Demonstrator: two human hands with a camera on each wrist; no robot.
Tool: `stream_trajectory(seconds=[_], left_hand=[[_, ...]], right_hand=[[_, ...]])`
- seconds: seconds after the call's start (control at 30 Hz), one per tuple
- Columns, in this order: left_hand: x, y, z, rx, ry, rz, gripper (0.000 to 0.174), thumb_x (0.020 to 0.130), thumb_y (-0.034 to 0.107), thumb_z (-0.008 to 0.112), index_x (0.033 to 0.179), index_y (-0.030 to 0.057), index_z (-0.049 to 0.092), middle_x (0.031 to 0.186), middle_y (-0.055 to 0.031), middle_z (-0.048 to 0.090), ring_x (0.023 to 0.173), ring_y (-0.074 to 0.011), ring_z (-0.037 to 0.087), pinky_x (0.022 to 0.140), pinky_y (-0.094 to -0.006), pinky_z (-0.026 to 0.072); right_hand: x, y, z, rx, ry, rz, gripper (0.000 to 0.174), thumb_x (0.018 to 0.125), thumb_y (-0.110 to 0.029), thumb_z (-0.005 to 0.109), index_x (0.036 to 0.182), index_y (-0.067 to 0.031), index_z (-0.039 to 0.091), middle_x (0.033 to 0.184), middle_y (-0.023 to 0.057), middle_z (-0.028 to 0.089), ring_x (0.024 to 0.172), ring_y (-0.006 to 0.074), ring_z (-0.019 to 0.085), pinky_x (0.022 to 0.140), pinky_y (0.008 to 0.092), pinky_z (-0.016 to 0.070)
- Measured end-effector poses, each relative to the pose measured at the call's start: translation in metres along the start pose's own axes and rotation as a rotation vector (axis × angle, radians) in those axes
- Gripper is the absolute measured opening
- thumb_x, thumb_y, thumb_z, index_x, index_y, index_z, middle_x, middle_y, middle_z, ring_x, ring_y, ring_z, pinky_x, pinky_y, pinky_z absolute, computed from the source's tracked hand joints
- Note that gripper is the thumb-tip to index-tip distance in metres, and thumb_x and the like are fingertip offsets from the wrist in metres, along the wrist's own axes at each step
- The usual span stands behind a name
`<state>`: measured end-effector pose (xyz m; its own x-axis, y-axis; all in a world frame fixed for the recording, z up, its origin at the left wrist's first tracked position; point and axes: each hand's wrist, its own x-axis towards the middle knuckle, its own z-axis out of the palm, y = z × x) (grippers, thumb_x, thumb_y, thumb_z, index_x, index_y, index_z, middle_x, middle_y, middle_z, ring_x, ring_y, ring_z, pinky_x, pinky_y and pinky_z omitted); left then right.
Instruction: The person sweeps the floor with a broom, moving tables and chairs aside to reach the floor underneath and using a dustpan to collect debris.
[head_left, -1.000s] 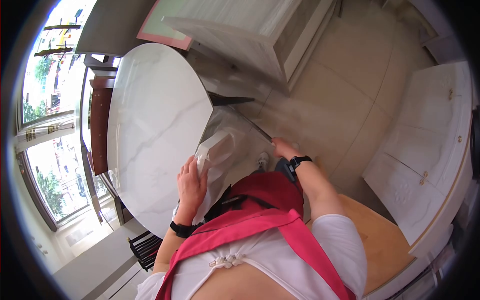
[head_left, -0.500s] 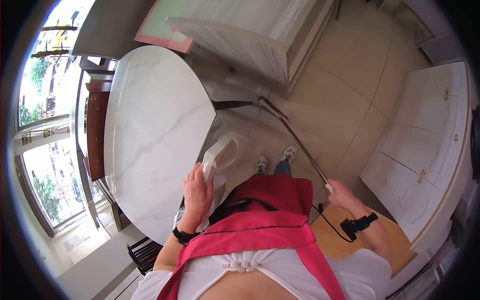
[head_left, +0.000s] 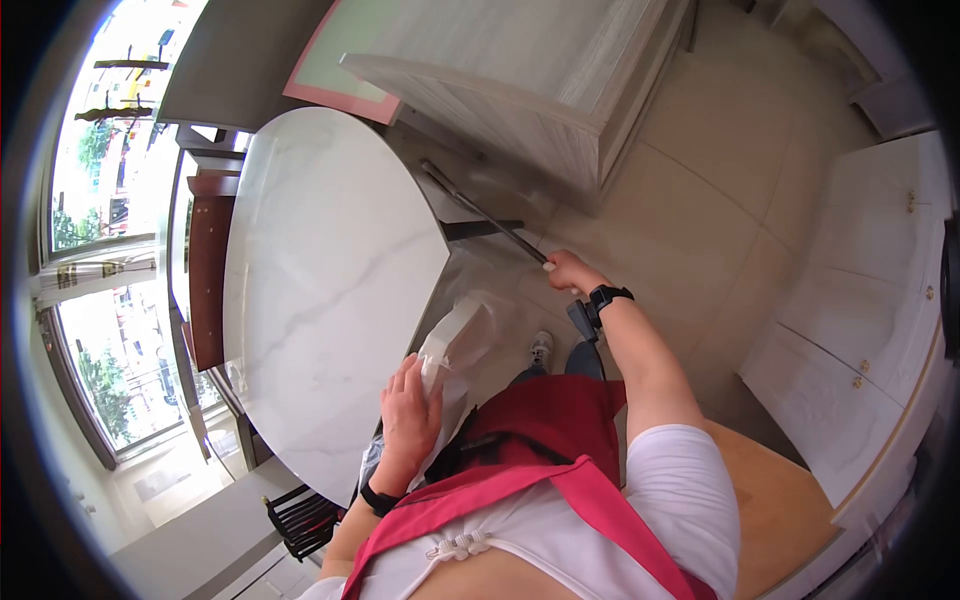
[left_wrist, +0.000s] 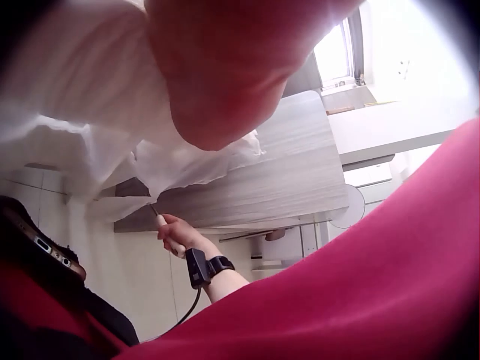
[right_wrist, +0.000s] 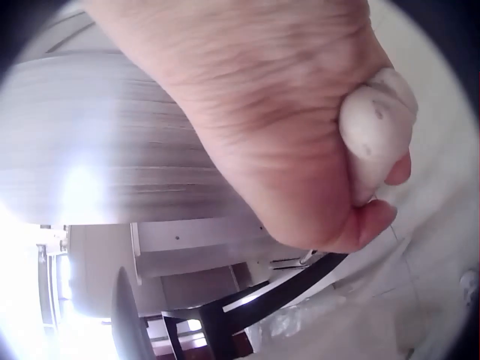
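Observation:
My right hand point(head_left: 575, 272) grips the white knobbed handle point(right_wrist: 379, 124) of a thin metal pole point(head_left: 492, 222). The pole reaches forward and left, crossing above a dark table leg point(head_left: 485, 229), with its far end beside the rim of the white marbled table point(head_left: 335, 290). My left hand point(head_left: 410, 410) rests at the near edge of that table with its fingers extended, against a white block-shaped piece point(head_left: 455, 335) wrapped in clear plastic. In the left wrist view the translucent plastic point(left_wrist: 82, 97) hangs beside the palm.
A grey wood-grain cabinet point(head_left: 500, 90) stands ahead, over a tiled floor point(head_left: 700, 180). White cabinets with gold knobs point(head_left: 850, 310) line the right, near a tan wooden surface point(head_left: 755, 500). To the left are a brown chair back point(head_left: 208, 270) and windows.
My right hand swung the pole out to the right, then brought it back left and forward, its far end now beside the table. The left hand stays at the table edge.

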<state>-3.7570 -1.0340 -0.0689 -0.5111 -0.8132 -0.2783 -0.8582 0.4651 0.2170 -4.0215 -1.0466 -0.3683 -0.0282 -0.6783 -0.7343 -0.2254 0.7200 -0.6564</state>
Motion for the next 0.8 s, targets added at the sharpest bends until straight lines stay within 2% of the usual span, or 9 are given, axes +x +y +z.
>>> stream_trajectory(seconds=[0.03, 0.13, 0.27, 0.4, 0.47, 0.57, 0.67, 0.7, 0.8], left_hand=[[-0.002, 0.000, -0.002, 0.007, -0.005, -0.002, 0.040, 0.082, 0.012, 0.055, 0.120, 0.0017, 0.046, 0.125, -0.0202, 0.049, 0.110, -0.0380, 0.048, 0.091, -0.0470, 0.0372], [-0.002, -0.001, 0.000, -0.024, 0.022, -0.001, 0.037, 0.084, 0.013, 0.055, 0.118, -0.0001, 0.048, 0.120, -0.0222, 0.052, 0.111, -0.0388, 0.048, 0.093, -0.0450, 0.0374], [-0.003, -0.005, 0.004, -0.044, 0.042, 0.022, 0.040, 0.083, 0.014, 0.056, 0.120, 0.0025, 0.047, 0.122, -0.0204, 0.051, 0.111, -0.0383, 0.048, 0.092, -0.0457, 0.0378], [-0.006, -0.006, 0.004, -0.038, 0.038, 0.028, 0.041, 0.083, 0.014, 0.056, 0.121, 0.0026, 0.047, 0.122, -0.0202, 0.051, 0.111, -0.0387, 0.048, 0.092, -0.0460, 0.0379], [-0.007, -0.006, 0.004, -0.028, 0.040, 0.032, 0.041, 0.083, 0.014, 0.056, 0.121, 0.0028, 0.046, 0.123, -0.0200, 0.050, 0.111, -0.0387, 0.047, 0.092, -0.0460, 0.0380], [-0.007, -0.008, 0.004, -0.045, 0.018, 0.034, 0.049, 0.080, 0.024, 0.061, 0.121, 0.0022, 0.045, 0.125, -0.0192, 0.049, 0.113, -0.0385, 0.046, 0.093, -0.0466, 0.0365], [-0.015, -0.005, -0.002, -0.010, -0.062, -0.038, 0.070, 0.076, 0.032, 0.066, 0.133, 0.0048, 0.036, 0.136, -0.0203, 0.038, 0.125, -0.0387, 0.036, 0.099, -0.0484, 0.0310], [-0.016, 0.007, -0.017, 0.061, -0.072, -0.068, 0.074, 0.076, 0.032, 0.066, 0.136, 0.0059, 0.032, 0.139, -0.0205, 0.035, 0.128, -0.0387, 0.032, 0.100, -0.0488, 0.0294], [-0.013, 0.039, -0.047, 0.073, 0.042, -0.036, 0.084, 0.075, 0.031, 0.067, 0.144, 0.0113, 0.022, 0.144, -0.0216, 0.027, 0.134, -0.0379, 0.024, 0.105, -0.0490, 0.0212]], right_hand=[[-0.008, -0.006, -0.007, -0.093, 0.009, 0.007, 0.045, 0.067, -0.006, 0.059, 0.112, -0.0038, 0.057, 0.105, 0.0203, 0.061, 0.095, 0.0365, 0.060, 0.074, 0.0409, 0.0500], [-0.001, 0.065, -0.006, -0.352, 0.067, -0.111, 0.044, 0.066, -0.007, 0.061, 0.110, -0.0040, 0.059, 0.106, 0.0196, 0.061, 0.099, 0.0359, 0.059, 0.077, 0.0400, 0.0495], [-0.091, 0.129, -0.008, -0.223, 0.225, -0.035, 0.045, 0.064, -0.006, 0.065, 0.109, -0.0053, 0.060, 0.100, 0.0205, 0.062, 0.098, 0.0361, 0.059, 0.080, 0.0403, 0.0479], [-0.199, 0.161, 0.003, -0.013, 0.237, 0.210, 0.041, 0.066, -0.002, 0.062, 0.107, -0.0055, 0.059, 0.091, 0.0178, 0.063, 0.089, 0.0334, 0.062, 0.074, 0.0398, 0.0505], [-0.245, 0.187, 0.009, 0.056, 0.207, 0.200, 0.033, 0.067, -0.003, 0.062, 0.099, -0.0039, 0.057, 0.084, 0.0153, 0.062, 0.081, 0.0295, 0.063, 0.066, 0.0383, 0.0499], [-0.322, 0.142, -0.010, 0.146, 0.130, 0.492, 0.027, 0.066, -0.002, 0.062, 0.092, -0.0020, 0.055, 0.078, 0.0130, 0.060, 0.075, 0.0262, 0.061, 0.061, 0.0380, 0.0473], [-0.370, 0.149, -0.005, 0.210, 0.157, 0.398, 0.022, 0.064, -0.003, 0.060, 0.085, -0.0012, 0.052, 0.074, 0.0085, 0.055, 0.066, 0.0204, 0.057, 0.056, 0.0330, 0.0448], [-0.381, 0.160, 0.004, 0.237, 0.248, 0.296, 0.021, 0.062, -0.003, 0.061, 0.081, -0.0028, 0.051, 0.067, 0.0049, 0.050, 0.057, 0.0178, 0.053, 0.049, 0.0310, 0.0412], [-0.402, 0.152, 0.008, 0.644, 0.253, 0.368, 0.019, 0.063, -0.003, 0.060, 0.079, -0.0055, 0.051, 0.061, 0.0015, 0.046, 0.054, 0.0145, 0.051, 0.046, 0.0283, 0.0390]])
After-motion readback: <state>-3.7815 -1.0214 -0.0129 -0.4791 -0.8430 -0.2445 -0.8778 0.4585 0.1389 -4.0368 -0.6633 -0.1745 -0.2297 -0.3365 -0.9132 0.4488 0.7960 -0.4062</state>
